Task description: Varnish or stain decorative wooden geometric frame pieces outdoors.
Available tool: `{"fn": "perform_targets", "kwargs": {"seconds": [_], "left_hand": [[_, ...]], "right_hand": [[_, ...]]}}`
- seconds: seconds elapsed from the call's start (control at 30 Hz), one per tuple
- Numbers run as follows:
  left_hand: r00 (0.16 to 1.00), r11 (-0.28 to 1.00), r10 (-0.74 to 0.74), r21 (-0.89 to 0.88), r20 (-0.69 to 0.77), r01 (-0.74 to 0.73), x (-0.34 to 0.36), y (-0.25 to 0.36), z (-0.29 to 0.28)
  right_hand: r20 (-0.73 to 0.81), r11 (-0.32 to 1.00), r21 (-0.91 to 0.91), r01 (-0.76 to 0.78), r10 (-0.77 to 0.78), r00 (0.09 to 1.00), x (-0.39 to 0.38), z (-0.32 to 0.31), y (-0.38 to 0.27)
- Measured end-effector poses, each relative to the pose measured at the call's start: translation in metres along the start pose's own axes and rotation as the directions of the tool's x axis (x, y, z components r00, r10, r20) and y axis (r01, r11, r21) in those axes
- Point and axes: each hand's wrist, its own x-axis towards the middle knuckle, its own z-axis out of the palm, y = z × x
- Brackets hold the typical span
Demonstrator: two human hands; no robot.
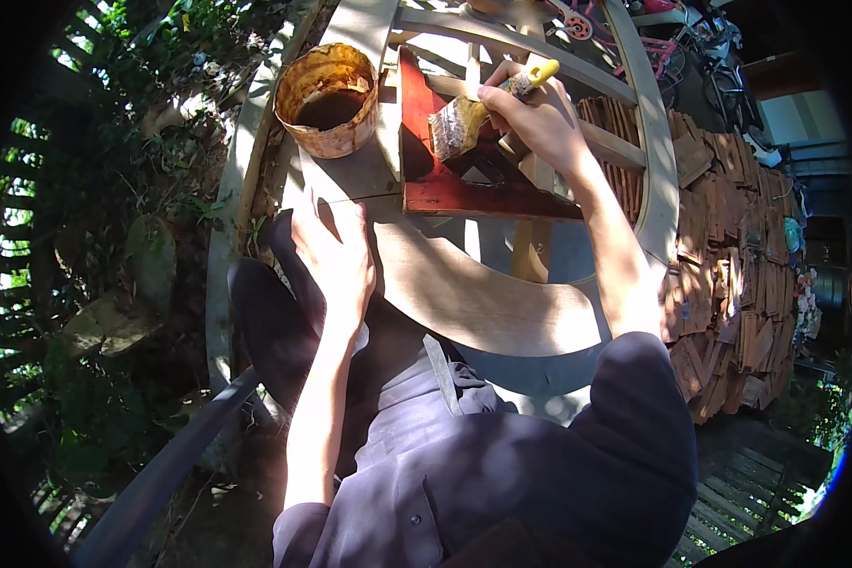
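Note:
My right hand (540, 118) is closed around a wide paintbrush (456, 128) with a yellow handle end. Its pale, worn bristles point left, over a triangular wooden frame (464, 199) coated glossy red-brown; I cannot tell whether they touch it. The frame has an opening in its middle. My left hand (336, 254) holds nothing that I can see, its thumb and forefinger apart, low at the near edge of the wooden seat. Just beyond it stands a stained round tub (327, 104) with dark liquid inside.
A curved pale board (488, 289) lies between my body and the frame. Wooden rails (511, 38) run across behind the work. Stacked clay tiles (729, 275) stand at the right, with bicycles (672, 66) beyond them. Leafy plants (133, 189) and bare ground fill the left.

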Motion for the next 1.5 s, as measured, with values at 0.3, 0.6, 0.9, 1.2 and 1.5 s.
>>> {"fn": "perform_targets", "kwargs": {"seconds": [0.3, 0.6, 0.9, 1.2, 1.5], "left_hand": [[1.0, 0.999, -0.018, 0.03, 0.011, 0.018, -0.002, -0.002, 0.0], [1.0, 1.0, 0.005, 0.031, -0.003, -0.005, -0.002, 0.0, 0.002], [0.999, 1.0, 0.001, -0.013, -0.04, -0.001, -0.002, 0.004, 0.0], [0.998, 0.998, 0.007, 0.07, -0.056, -0.003, -0.004, -0.001, 0.001], [0.999, 0.998, 0.015, 0.063, -0.051, -0.012, -0.005, 0.001, -0.002]], "right_hand": [[-0.018, 0.93, 0.361, -0.073, 0.085, 0.996, -0.017, 0.0, 0.031], [-0.204, 0.954, 0.047, -0.297, 0.301, 0.932, -0.079, -0.082, 0.035], [-0.219, 0.922, 0.353, -0.157, 0.245, 0.945, -0.086, -0.018, 0.009], [-0.235, 0.907, 0.173, -0.383, 0.416, 0.879, -0.125, -0.071, 0.027], [-0.481, 0.845, -0.531, -0.068, -0.234, 0.845, -0.143, -0.116, 0.062]]}}
